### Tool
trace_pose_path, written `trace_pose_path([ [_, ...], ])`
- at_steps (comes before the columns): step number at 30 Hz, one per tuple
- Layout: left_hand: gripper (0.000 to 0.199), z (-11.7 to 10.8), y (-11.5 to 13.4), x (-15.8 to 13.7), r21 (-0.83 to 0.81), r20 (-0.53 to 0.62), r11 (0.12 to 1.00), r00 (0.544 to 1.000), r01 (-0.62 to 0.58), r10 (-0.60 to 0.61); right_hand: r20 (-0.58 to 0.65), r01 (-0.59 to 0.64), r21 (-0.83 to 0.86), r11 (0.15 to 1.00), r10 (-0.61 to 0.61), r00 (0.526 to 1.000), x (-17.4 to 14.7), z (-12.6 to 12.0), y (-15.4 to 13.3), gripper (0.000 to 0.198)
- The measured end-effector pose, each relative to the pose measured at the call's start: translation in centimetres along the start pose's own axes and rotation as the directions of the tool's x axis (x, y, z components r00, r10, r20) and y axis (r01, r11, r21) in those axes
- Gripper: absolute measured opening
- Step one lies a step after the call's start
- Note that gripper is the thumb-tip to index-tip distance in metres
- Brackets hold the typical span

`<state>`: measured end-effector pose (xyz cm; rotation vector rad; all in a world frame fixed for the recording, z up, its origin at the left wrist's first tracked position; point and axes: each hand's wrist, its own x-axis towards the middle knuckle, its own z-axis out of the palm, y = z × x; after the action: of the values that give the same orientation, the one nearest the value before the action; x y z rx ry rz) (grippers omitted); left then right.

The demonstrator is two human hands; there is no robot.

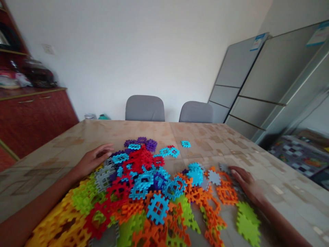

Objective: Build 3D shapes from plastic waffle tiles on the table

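A wide heap of plastic interlocking pieces with notched edges lies between my hands. My left hand rests at the heap's left edge, fingers stretched out and slightly curved, holding nothing visible. Closest to it are a light blue window piece and grey pieces. On the right side, my right hand lies low on the table with its fingers extended, beside a grey piece and an orange square frame. Red pieces are piled in the middle, and yellow pieces lie along my left forearm.
The table has a patterned beige cover. One light blue piece lies apart toward the far side. Two grey chairs stand beyond the far edge. A red-brown cabinet is at left, a grey refrigerator at right.
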<state>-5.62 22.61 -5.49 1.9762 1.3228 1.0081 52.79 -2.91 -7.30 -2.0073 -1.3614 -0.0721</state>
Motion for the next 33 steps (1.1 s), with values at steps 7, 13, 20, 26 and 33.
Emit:
trace_pose_path([
  [7,0.093,0.3,-1.2,0.3,-0.024,0.054,0.999,0.998,-0.029,0.031,0.048,0.010,0.148,0.989,-0.017,0.999,-0.9,5.0,-6.1,0.057],
  [13,0.091,0.5,-1.6,0.4,-0.041,0.053,0.998,0.997,-0.052,0.054,0.067,-0.022,0.329,0.944,0.000,0.998,-1.4,8.3,-11.4,0.052],
  [20,0.086,0.5,-2.1,0.5,-0.042,0.076,0.996,0.994,-0.076,0.079,0.189,-0.099,0.563,0.821,-0.012,0.982,0.0,11.8,-17.0,0.050],
  [26,0.050,0.5,-2.7,0.6,-0.016,0.114,0.995,0.988,-0.099,0.100,0.352,-0.257,0.680,0.687,0.002,0.936,1.1,13.1,-19.8,0.041],
  [33,0.027,0.2,-2.4,0.6,0.037,0.155,0.990,0.980,-0.133,0.126,0.540,-0.454,0.726,0.517,-0.019,0.841,2.3,14.0,-23.2,0.037],
])
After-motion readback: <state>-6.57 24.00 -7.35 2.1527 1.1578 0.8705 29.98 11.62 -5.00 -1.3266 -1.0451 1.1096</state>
